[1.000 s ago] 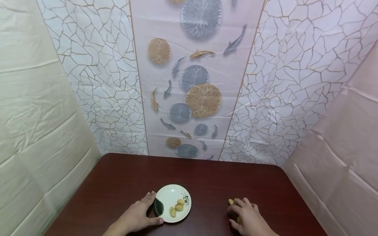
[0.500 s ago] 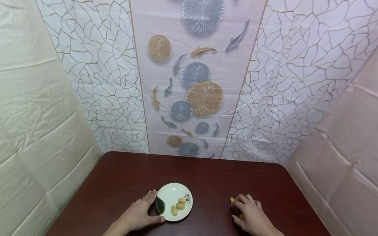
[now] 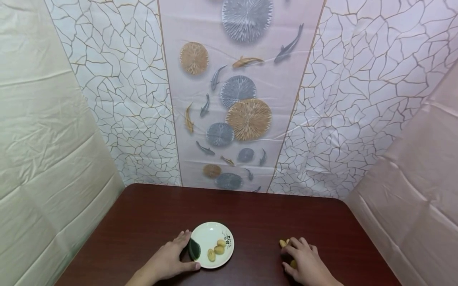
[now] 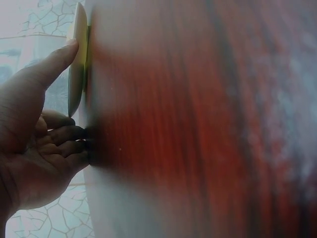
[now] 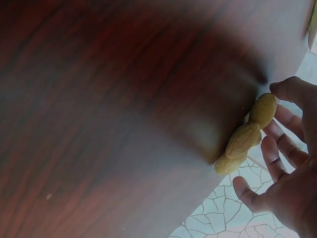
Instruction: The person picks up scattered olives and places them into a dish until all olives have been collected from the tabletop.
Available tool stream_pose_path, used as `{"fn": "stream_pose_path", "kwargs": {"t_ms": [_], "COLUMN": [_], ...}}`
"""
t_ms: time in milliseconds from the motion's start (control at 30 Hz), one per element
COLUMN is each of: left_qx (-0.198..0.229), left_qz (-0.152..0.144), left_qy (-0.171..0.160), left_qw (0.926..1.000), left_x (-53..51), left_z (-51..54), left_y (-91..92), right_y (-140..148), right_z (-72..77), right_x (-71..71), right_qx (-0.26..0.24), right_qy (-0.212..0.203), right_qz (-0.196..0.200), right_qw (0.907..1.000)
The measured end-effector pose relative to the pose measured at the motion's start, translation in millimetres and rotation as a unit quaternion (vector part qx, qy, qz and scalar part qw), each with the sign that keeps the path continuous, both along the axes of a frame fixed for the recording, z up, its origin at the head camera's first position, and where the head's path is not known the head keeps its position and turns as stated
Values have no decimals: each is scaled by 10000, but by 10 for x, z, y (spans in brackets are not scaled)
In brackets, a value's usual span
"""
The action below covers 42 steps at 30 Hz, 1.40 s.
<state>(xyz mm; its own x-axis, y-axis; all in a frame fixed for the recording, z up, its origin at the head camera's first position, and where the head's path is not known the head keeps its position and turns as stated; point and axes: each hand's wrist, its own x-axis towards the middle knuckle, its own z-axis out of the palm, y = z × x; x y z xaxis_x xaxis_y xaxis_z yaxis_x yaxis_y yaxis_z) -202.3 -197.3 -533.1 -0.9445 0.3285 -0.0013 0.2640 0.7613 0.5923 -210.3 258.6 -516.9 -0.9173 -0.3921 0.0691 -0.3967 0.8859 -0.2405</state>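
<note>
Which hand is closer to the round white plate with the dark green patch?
Left. The left hand is at the left edge of the plate; the right hand is well off to its right, by small yellow oval pieces.

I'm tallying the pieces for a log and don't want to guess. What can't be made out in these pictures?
Exact count of yellow pieces by the right hand: in the head view the hand covers some; in the right wrist view they overlap.
Top of the plate: hidden in the left wrist view, which sees it nearly edge-on.
Fine grain of the table: blurred in the left wrist view.
</note>
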Motion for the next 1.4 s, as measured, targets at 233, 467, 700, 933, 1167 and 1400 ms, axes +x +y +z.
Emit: {"fn": "stream_pose_path", "kwargs": {"t_ms": [233,467,700,933,1167,1400], "left_qx": [-5,-41,6,-9,8,17], "left_qz": [5,11,30,-63,18,-53], "left_qy": [6,-159,-206,-166,-5,-141], "left_qw": [10000,9999,9998,9998,10000,9999], "left_x": [-17,-35,-30,-45,-73,-64], "left_z": [-3,-13,27,31,34,12], "left_y": [6,-5,0,-15,-33,-16], "right_y": [20,34,-2,-31,-46,-27], "right_z": [13,7,13,59,104,72], "right_x": [7,-11,-27,-54,-106,-135], "right_qx": [-23,-4,108,366,373,416], "right_qy": [63,-43,213,392,297,173], "right_qz": [-10,-159,-436,-817,-1055,-1069], "right_qw": [10000,9999,9988,9952,9933,9932]}}
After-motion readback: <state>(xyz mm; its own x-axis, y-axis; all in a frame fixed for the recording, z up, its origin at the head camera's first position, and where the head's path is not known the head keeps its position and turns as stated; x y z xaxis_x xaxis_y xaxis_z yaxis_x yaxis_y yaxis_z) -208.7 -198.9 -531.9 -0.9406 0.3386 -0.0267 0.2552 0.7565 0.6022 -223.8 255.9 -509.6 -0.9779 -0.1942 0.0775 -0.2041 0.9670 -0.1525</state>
